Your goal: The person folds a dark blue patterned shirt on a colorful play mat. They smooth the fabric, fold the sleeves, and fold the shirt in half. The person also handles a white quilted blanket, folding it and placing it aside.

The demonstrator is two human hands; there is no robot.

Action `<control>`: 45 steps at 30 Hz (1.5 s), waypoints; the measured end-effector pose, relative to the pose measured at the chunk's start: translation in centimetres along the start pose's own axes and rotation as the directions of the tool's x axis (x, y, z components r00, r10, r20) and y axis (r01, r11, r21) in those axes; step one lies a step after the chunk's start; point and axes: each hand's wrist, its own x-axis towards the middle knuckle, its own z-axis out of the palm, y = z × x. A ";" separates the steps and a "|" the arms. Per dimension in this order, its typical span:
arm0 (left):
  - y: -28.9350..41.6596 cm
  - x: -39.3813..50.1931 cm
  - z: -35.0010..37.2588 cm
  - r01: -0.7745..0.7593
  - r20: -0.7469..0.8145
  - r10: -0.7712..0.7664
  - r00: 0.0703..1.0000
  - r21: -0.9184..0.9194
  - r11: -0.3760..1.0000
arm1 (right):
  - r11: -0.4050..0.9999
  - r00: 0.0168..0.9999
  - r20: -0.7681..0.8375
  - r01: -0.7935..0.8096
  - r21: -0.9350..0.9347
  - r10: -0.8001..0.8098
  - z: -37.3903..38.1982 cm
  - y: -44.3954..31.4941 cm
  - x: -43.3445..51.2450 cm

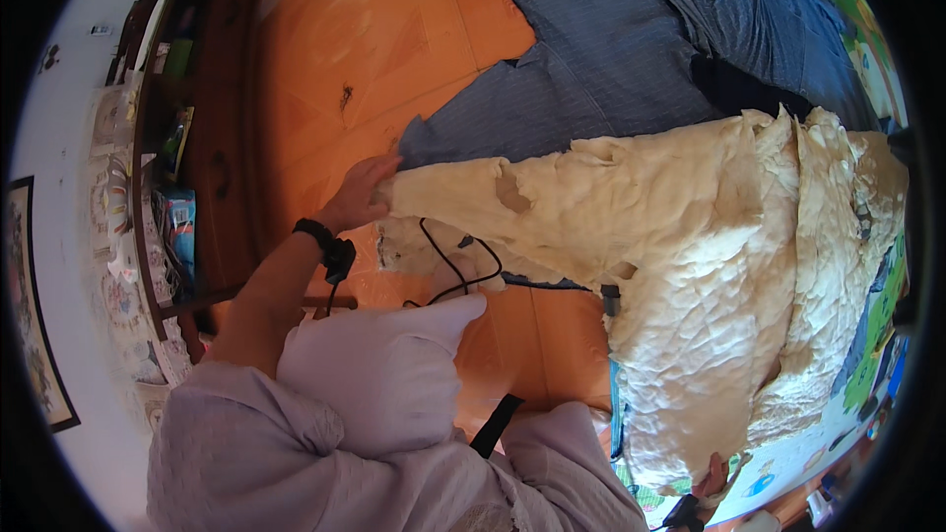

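Observation:
A cream sheet of wadding, shaped like a garment with a sleeve reaching left, lies spread before me. It has torn holes and ragged edges. My left hand has the narrow sleeve end between thumb and fingers. At the lower right, my right hand holds the bottom edge, beside a loose strip; some of its fingers are hidden. Beyond the wadding lies a dark blue-grey cloth garment, partly covered by it. A second piece of wadding shows below the sleeve.
A black cable loops near the sleeve from my left wrist device. Dark wooden furniture with packets stands at the left. The floor is orange. A patterned green mat lies under the right side. Small items clutter the lower right.

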 end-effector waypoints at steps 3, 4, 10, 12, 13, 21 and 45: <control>1.8 0.5 -1.3 0.108 0.270 -0.128 0.954 0.086 0.990 | 0.976 0.996 0.072 0.069 -0.207 -0.055 -1.1 -0.9 -1.1; 2.4 0.4 -1.6 0.182 0.221 -0.190 0.957 0.060 0.982 | 0.971 0.996 0.082 0.065 -0.230 -0.048 -1.6 -1.0 -1.5; 2.5 -1.7 -4.6 0.251 0.713 -0.178 0.678 0.003 0.968 | 0.772 0.989 -0.129 -0.138 -0.620 0.073 -8.3 -0.8 -4.1; 1.5 -2.4 -5.2 0.687 0.913 -0.323 0.248 0.069 0.724 | 0.683 0.938 -0.302 -0.333 -0.650 0.170 -11.8 -1.7 -4.5; 1.0 -2.7 -5.1 0.691 0.828 -0.310 0.468 -0.124 0.712 | 0.608 0.906 -0.372 -0.413 -0.678 0.200 -13.2 -2.7 -4.5; 1.1 -2.9 3.3 0.397 0.531 -0.256 0.808 -0.170 0.902 | 0.516 0.805 -0.121 0.248 -0.820 -0.580 4.3 -14.5 4.2; 32.3 16.3 -12.1 0.272 0.309 0.104 0.945 -0.923 0.272 | 0.666 0.440 0.763 0.745 -0.016 -0.474 39.0 -11.4 8.2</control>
